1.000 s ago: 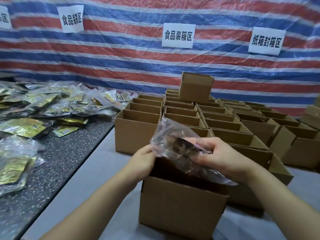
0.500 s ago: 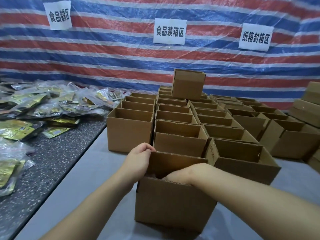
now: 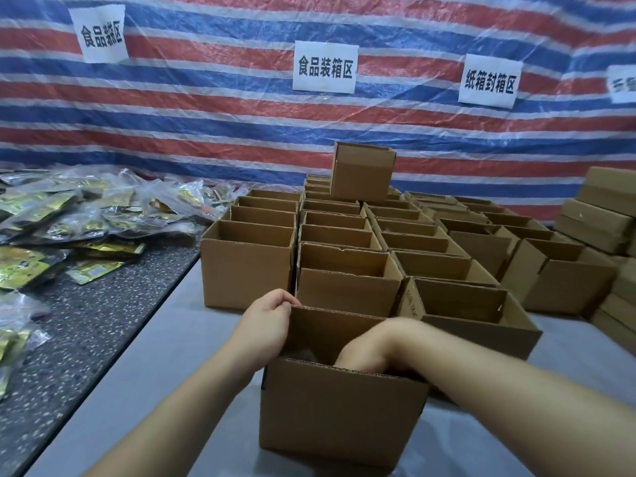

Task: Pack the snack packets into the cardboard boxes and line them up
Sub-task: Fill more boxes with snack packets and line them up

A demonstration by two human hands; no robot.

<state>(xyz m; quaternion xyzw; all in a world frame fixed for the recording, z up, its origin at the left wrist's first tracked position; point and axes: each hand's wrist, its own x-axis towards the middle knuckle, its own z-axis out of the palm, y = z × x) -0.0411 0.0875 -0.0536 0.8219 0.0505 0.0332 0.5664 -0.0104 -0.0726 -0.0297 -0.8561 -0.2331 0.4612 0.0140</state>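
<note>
An open cardboard box [image 3: 337, 411] stands nearest me on the grey table [image 3: 165, 356]. My left hand [image 3: 265, 325] grips the box's left wall at the far corner. My right hand [image 3: 364, 354] reaches down inside the box; its fingers are hidden below the rim, and whether they still hold the clear snack packet cannot be seen. A bit of something dark shows inside near the hand. Loose snack packets [image 3: 86, 215], gold and clear, lie in a heap on the speckled counter at the left.
Several open cardboard boxes [image 3: 347, 249] stand in rows just behind the near box, one box [image 3: 361, 173] stacked on top at the back. Closed boxes [image 3: 599, 215] are piled at the right. A striped tarp with paper signs forms the back wall.
A second ago my right hand held a clear packet above the box. It has gone down into the box with the packet, which is now out of sight. My left hand stays on the wall.
</note>
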